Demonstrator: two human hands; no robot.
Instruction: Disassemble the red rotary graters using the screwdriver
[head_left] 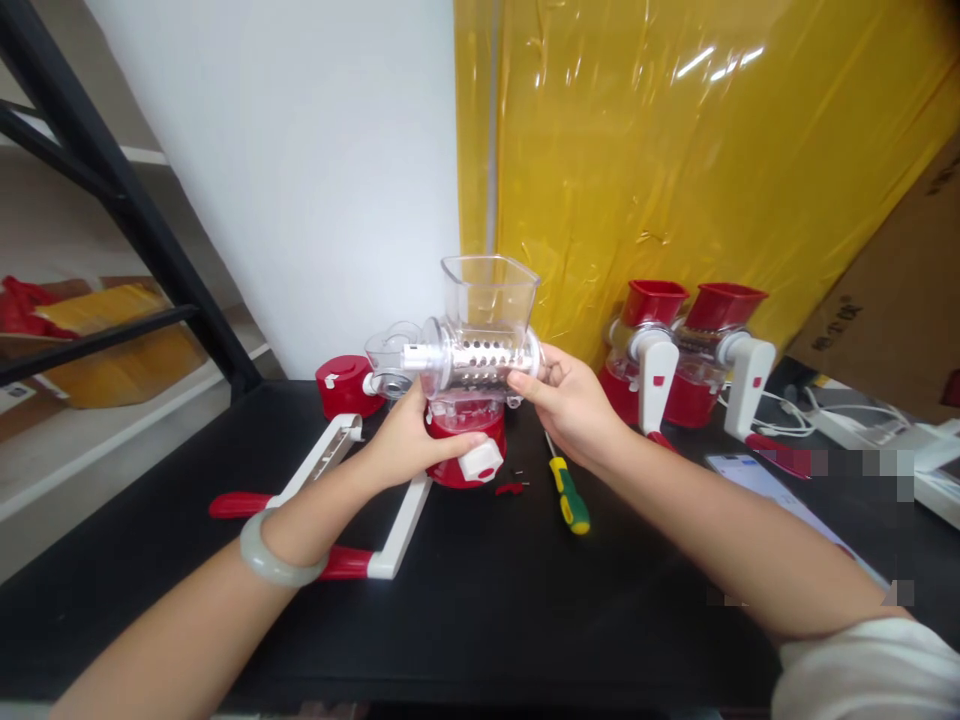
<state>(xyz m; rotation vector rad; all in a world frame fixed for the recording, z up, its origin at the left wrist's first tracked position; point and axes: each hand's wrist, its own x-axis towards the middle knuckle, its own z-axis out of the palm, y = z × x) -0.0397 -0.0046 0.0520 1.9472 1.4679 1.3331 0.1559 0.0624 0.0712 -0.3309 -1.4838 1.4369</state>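
A rotary grater with a clear hopper (491,290) and a red base (469,425) stands upright in front of me. Its perforated metal drum (491,365) lies sideways in the clear housing, a white shaft (421,357) sticking out on the left. My left hand (409,435) is closed round the grater's left side, thumb by the white knob (481,461) on the base. At the drum's right end, my right hand (574,400) grips the housing between thumb and fingers; its far fingertips are hidden.
On the black table (525,620) lie white cranks with red handles (349,563), a green-yellow screwdriver (570,495) and small red parts (509,489). Two assembled graters (656,350) stand right, near a phone (787,505) and white cables (772,415). A red base (346,385) stands left.
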